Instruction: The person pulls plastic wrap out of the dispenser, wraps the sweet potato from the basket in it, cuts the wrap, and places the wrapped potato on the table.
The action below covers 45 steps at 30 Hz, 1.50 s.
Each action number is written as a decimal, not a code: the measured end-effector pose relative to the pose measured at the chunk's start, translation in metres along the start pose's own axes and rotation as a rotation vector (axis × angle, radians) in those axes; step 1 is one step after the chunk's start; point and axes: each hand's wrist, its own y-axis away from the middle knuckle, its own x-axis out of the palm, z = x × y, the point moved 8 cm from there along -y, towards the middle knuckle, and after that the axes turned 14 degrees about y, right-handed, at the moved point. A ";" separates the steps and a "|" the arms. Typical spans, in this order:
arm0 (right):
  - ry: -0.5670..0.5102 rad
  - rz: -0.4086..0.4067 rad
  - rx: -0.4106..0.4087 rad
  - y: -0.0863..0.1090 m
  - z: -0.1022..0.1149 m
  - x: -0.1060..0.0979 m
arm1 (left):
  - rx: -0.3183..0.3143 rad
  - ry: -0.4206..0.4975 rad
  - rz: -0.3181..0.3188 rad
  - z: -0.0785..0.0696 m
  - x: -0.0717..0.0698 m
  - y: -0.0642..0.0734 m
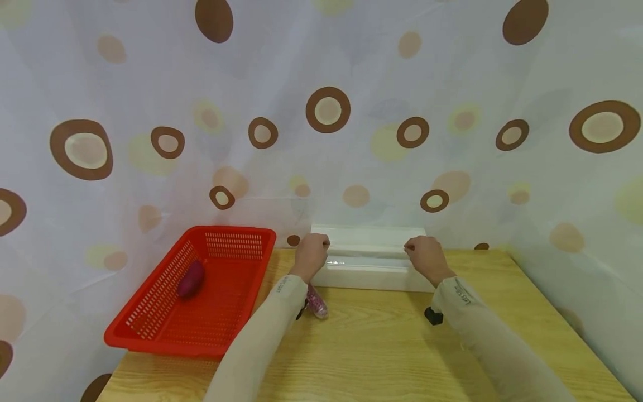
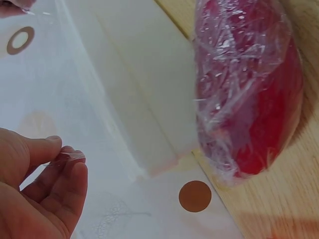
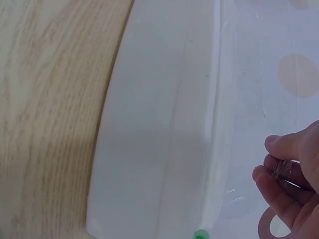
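Observation:
A long white cling film box (image 1: 374, 278) lies at the back of the table, its lid raised against the wall. My left hand (image 1: 310, 255) is over the box's left end and pinches a corner of clear film (image 2: 75, 156) between thumb and fingers. Above the other end, my right hand (image 1: 427, 258) pinches the film's opposite corner (image 3: 283, 169). The sheet between them is hardly visible. Beneath my left wrist, a purple sweet potato (image 2: 249, 89) wrapped in crinkled film rests on the wood in front of the box, partly hidden by the sleeve in the head view.
On the left stands a red perforated basket (image 1: 258, 279) with one unwrapped purple sweet potato (image 1: 191, 279) in it. A wall sheet (image 1: 351, 162) with brown ring patterns rises right behind the box. Bare wooden tabletop (image 1: 372, 357) extends in front.

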 end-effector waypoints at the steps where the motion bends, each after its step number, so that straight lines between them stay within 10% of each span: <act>1: 0.003 -0.013 -0.001 0.000 0.000 -0.002 | 0.000 -0.003 -0.006 -0.001 -0.001 0.000; 18: -0.006 -0.072 0.080 -0.014 -0.010 -0.033 | -0.067 0.029 -0.085 -0.003 -0.035 -0.012; 45: -0.027 -0.197 0.080 -0.020 -0.015 -0.066 | 0.007 0.114 -0.108 -0.029 -0.062 -0.019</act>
